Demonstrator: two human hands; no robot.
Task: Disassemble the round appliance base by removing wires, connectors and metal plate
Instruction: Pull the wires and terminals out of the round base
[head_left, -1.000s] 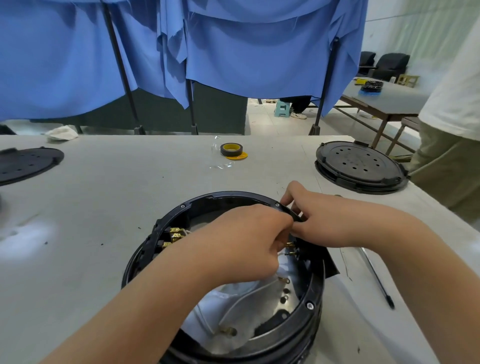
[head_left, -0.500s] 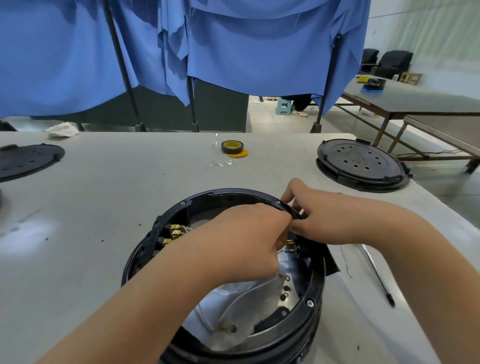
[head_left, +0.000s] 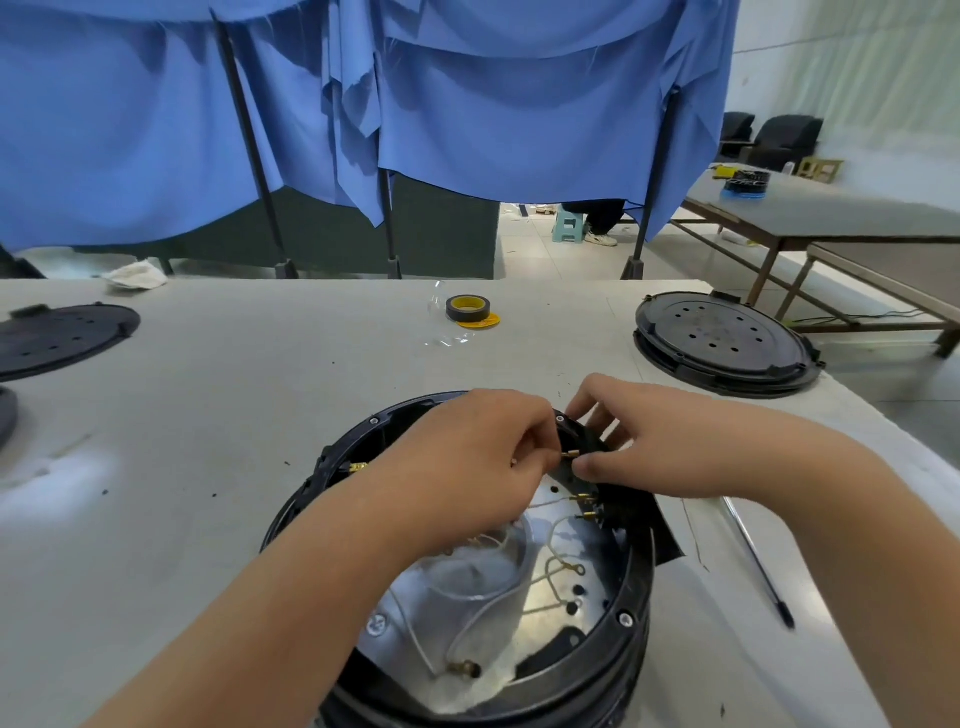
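While the round black plastic appliance base (head_left: 631, 618) sits open on the pale grey surface (head_left: 218, 415), the left hand (head_left: 467, 462) pinches a small brass wire connector (head_left: 570, 454) at the far inner rim — the right hand (head_left: 644, 441) curls over that rim, gripping it. Thin white wires (head_left: 540, 577) lie loose on the shiny metal plate (head_left: 498, 623) inside.

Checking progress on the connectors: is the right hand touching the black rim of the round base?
Touching. The head view shows the right hand with fingers draped over the round base's black rim.
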